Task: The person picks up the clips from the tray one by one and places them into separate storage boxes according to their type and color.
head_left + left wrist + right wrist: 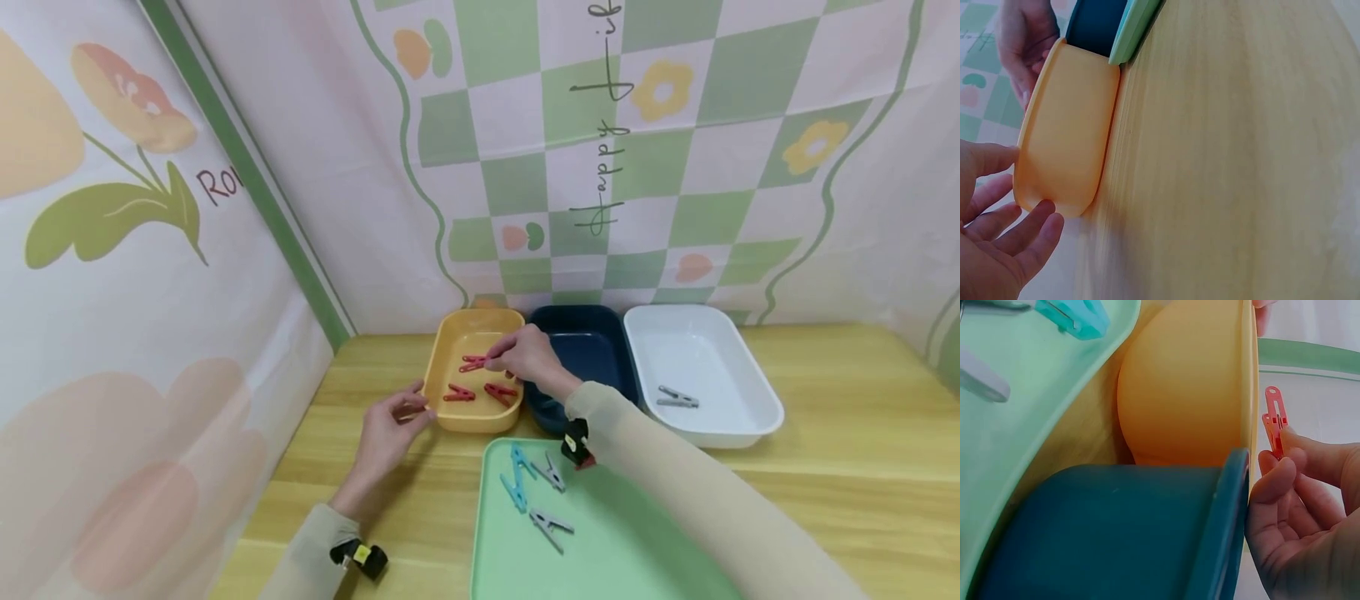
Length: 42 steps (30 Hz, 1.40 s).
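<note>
Over the yellow bin [480, 422], my right hand [528, 358] pinches a red clothespin [1275, 419] between thumb and fingers. Two more red clothespins, one at the left [460, 393] and one at the right [500, 393], lie on the bin's floor. My left hand [390, 433] is at the bin's near left corner. Its relaxed fingers touch the rim and outer wall, as the left wrist view shows, and are not wrapped round anything.
A navy bin [585, 354] stands beside the yellow one, then a white bin [697, 350] with a grey clothespin [677, 398]. In front, a green tray [622, 542] carries blue clothespins [515, 492] and grey clothespins [551, 527]; my right forearm covers part of it.
</note>
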{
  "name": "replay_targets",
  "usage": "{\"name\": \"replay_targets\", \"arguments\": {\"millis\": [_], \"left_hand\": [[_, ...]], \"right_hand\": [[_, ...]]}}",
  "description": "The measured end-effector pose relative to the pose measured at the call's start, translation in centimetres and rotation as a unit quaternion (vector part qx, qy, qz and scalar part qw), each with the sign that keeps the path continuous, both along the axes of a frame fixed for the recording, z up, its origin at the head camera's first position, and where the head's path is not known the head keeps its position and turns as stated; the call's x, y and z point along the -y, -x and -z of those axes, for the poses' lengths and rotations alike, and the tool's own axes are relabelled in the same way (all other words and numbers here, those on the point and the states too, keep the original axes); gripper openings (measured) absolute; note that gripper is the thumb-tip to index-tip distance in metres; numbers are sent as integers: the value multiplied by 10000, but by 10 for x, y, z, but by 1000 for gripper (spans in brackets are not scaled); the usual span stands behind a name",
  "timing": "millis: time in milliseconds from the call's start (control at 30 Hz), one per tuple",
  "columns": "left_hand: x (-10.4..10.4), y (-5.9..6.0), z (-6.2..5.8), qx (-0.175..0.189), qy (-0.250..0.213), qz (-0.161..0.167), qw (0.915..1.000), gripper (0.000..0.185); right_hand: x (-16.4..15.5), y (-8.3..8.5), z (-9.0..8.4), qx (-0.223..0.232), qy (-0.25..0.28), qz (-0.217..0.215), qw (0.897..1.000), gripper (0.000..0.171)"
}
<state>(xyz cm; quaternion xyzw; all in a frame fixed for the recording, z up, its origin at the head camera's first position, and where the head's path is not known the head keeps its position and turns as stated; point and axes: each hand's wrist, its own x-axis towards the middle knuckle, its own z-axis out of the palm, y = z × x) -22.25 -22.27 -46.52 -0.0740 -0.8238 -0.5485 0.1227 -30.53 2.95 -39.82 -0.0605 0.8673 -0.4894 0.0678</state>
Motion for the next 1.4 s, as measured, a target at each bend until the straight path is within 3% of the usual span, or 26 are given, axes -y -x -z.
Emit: {"name": "replay_targets", "arguments": {"millis": [500, 800, 933, 1100, 1400], "left_hand": [[-3, -2, -4, 69, -175, -66, 9998, 23], [-14, -17, -29, 107, -153, -38, 9998, 16], [-10, -12, -18, 96, -206, -45, 9997, 17], [-3, -3, -3, 57, -203, -78, 9997, 22], [0, -2, 1, 12, -139, 54, 9999, 22]], "right_hand": [[16, 8, 5, 348, -398, 260, 9983, 8], [26, 10, 3, 598, -524, 258, 9965, 16], [23, 8, 3, 630, -531, 192, 9964, 23], [17, 1, -2, 395, -249, 127, 9988, 21], [10, -22, -12, -229, -227, -105, 9994, 22]]}}
